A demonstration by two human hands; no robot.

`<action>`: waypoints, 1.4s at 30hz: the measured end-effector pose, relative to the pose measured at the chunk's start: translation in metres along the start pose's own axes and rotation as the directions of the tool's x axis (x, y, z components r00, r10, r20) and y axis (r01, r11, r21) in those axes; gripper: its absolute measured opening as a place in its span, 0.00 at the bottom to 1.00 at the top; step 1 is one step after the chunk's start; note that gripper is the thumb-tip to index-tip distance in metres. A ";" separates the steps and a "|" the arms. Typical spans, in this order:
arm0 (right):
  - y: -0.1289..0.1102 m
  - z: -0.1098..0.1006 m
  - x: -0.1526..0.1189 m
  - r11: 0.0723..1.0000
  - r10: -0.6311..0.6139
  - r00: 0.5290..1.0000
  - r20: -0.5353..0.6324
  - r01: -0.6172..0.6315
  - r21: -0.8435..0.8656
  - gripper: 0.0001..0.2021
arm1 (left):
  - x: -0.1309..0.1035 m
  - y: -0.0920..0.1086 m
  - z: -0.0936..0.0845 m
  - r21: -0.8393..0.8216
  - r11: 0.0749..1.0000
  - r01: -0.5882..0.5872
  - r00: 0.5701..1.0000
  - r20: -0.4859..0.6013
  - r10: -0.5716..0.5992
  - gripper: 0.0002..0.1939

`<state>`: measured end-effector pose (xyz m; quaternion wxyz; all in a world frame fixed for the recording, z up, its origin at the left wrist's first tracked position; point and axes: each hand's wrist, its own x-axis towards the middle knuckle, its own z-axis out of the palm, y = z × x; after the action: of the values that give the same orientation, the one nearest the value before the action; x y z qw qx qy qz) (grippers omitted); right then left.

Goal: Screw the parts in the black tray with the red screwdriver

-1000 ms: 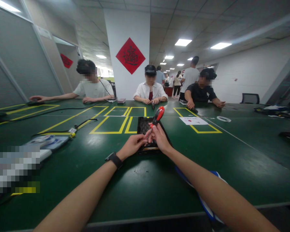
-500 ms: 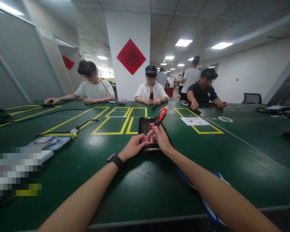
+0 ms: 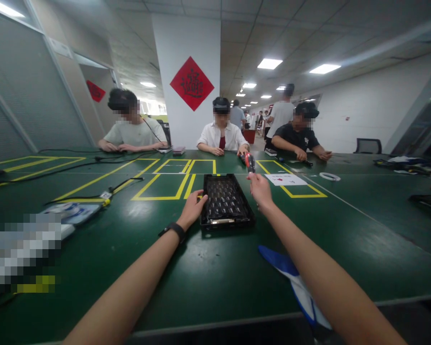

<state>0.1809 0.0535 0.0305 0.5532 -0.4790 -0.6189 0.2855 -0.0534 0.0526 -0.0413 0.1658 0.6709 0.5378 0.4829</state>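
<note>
A black open case [image 3: 227, 197] lies on the green table in front of me, with rows of small shiny pieces inside, too small to name. My left hand [image 3: 194, 207], below a dark wristband, grips the case's left edge, thumb on the rim. To the right of the case, my right hand [image 3: 260, 190] is closed around a screwdriver [image 3: 250, 164] with a red and black handle. The handle points up and away from me; the shank is hidden by the hand.
Yellow tape rectangles mark the table [image 3: 158, 268]. A white paper [image 3: 286, 179] and a white ring [image 3: 329, 177] lie to the right. A blue and white item [image 3: 283, 262] sits under my right forearm. Cables and a flat package [image 3: 75, 211] are at left. Several people sit opposite.
My right hand has moved right, off the case, with the screwdriver. My left hand has shifted from the screwdriver's tip to the case's left edge. The case's inside now shows.
</note>
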 end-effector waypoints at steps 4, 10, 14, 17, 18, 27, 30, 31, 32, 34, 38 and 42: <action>0.020 -0.023 0.004 0.702 0.137 0.987 -0.087 -0.158 -0.695 0.18 | 0.018 -0.020 0.008 0.011 0.996 0.085 0.995 0.046 -0.085 0.20; 0.043 -0.014 -0.010 0.451 0.253 0.966 -0.054 -0.167 -0.876 0.18 | 0.018 -0.018 0.004 -0.045 0.998 0.032 0.996 0.087 -0.028 0.20; 0.034 -0.009 -0.010 0.436 0.163 0.985 -0.051 -0.119 -0.892 0.19 | 0.014 -0.014 0.002 -0.031 0.999 0.018 0.995 0.102 -0.015 0.22; 0.018 0.001 -0.004 0.484 -0.069 0.995 0.074 0.099 -0.870 0.17 | 0.015 -0.014 0.002 -0.001 1.000 0.012 0.994 0.110 -0.012 0.22; 0.013 0.008 -0.001 0.510 -0.078 0.982 0.170 0.186 -0.840 0.16 | 0.015 -0.014 0.002 0.007 1.000 0.006 0.994 0.112 -0.007 0.22; 0.026 0.070 0.024 0.593 0.150 0.912 0.381 0.226 -0.773 0.15 | 0.012 -0.011 0.000 0.040 0.998 -0.040 0.991 0.132 0.035 0.20; 0.032 0.071 0.030 0.636 0.173 0.904 0.392 0.201 -0.745 0.11 | 0.013 -0.013 0.001 0.037 0.998 -0.042 0.991 0.130 0.037 0.20; 0.032 0.069 0.031 0.654 0.177 0.899 0.400 0.197 -0.731 0.10 | 0.014 -0.014 0.001 0.036 0.998 -0.043 0.991 0.130 0.038 0.20; 0.032 0.066 0.030 0.673 0.176 0.894 0.411 0.195 -0.714 0.09 | 0.014 -0.015 0.002 0.036 0.998 -0.043 0.991 0.129 0.038 0.20; 0.028 0.059 0.026 0.716 0.165 0.882 0.441 0.200 -0.669 0.07 | 0.015 -0.017 0.002 0.040 0.998 -0.043 0.991 0.131 0.037 0.21; 0.020 0.041 0.007 0.855 0.141 0.818 0.558 0.184 -0.486 0.08 | 0.015 -0.018 0.003 0.045 0.998 -0.046 0.990 0.133 0.039 0.21; 0.015 0.024 -0.009 0.985 0.089 0.712 0.696 0.039 -0.166 0.08 | 0.015 -0.018 0.003 0.046 0.997 -0.054 0.990 0.130 0.047 0.20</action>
<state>0.1610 0.0549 0.0080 0.2307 -0.3883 -0.7975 0.3999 -0.0616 0.0731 -0.0490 0.1713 0.7181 0.5207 0.4289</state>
